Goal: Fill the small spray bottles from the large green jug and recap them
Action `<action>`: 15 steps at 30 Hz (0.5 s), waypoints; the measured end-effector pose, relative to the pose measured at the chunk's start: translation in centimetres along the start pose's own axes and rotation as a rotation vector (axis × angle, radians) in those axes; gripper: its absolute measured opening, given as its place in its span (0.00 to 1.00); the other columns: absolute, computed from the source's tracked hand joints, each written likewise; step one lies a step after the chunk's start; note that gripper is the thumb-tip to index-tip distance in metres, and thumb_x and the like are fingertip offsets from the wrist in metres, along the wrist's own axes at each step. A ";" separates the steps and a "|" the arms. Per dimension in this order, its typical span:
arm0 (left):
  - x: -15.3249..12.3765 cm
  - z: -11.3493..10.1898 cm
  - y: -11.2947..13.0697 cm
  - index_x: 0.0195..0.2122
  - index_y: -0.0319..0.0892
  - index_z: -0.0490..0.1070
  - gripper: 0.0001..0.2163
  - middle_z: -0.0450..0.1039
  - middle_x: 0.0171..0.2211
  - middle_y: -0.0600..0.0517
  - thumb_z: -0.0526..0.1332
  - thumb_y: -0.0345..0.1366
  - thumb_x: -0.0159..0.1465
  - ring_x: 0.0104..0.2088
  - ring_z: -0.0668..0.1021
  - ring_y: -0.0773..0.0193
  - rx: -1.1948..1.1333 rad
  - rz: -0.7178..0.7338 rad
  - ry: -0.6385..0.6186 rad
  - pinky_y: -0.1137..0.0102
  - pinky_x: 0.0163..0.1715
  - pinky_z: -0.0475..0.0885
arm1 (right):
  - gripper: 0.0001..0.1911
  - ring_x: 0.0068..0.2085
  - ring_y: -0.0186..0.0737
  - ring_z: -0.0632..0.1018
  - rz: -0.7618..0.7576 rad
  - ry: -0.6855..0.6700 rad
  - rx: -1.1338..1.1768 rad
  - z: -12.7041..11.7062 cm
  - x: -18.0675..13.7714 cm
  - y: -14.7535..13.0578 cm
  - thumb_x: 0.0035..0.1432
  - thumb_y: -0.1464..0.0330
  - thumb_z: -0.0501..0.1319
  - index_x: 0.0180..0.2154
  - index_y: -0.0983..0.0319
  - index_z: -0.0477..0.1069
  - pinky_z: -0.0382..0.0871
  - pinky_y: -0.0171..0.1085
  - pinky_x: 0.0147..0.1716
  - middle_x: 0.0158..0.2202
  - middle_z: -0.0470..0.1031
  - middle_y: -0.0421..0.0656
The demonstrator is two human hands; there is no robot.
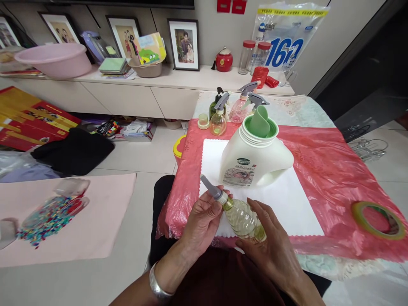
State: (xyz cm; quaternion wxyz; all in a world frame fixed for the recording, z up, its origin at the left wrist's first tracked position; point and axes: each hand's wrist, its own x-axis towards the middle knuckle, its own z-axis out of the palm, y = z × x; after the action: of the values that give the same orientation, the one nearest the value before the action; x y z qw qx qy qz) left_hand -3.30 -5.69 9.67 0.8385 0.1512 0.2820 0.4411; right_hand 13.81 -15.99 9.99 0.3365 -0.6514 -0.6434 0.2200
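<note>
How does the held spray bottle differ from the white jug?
The spray bottle is small and clear; the jug is large and opaque white. The bottle is held tilted by left hand and right hand; the jug stands upright. The bottle bears a grey spray head; the jug an open green spout. Both look plastic.

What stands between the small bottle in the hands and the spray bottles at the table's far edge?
A big white jug with a green spout, on the white mat; head view.

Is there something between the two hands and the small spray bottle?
Nothing visible. The left hand grips the small spray bottle at its neck, and the right hand holds its body. The white jug stands behind it.
</note>
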 end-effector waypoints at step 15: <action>-0.3 0.1 0.0 0.44 0.44 0.83 0.19 0.84 0.42 0.50 0.80 0.38 0.52 0.49 0.83 0.57 0.100 0.019 -0.056 0.65 0.56 0.71 | 0.33 0.59 0.44 0.70 -0.060 0.021 0.036 0.1 0.2 0.2 0.69 0.60 0.63 0.69 0.56 0.55 0.73 0.42 0.58 0.62 0.63 0.47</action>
State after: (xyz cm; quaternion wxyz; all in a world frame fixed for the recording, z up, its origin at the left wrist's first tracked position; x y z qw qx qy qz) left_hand -3.42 -5.95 9.89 0.8331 0.2078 0.2789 0.4300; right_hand 13.85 -15.73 9.83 0.3615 -0.6280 -0.6550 0.2144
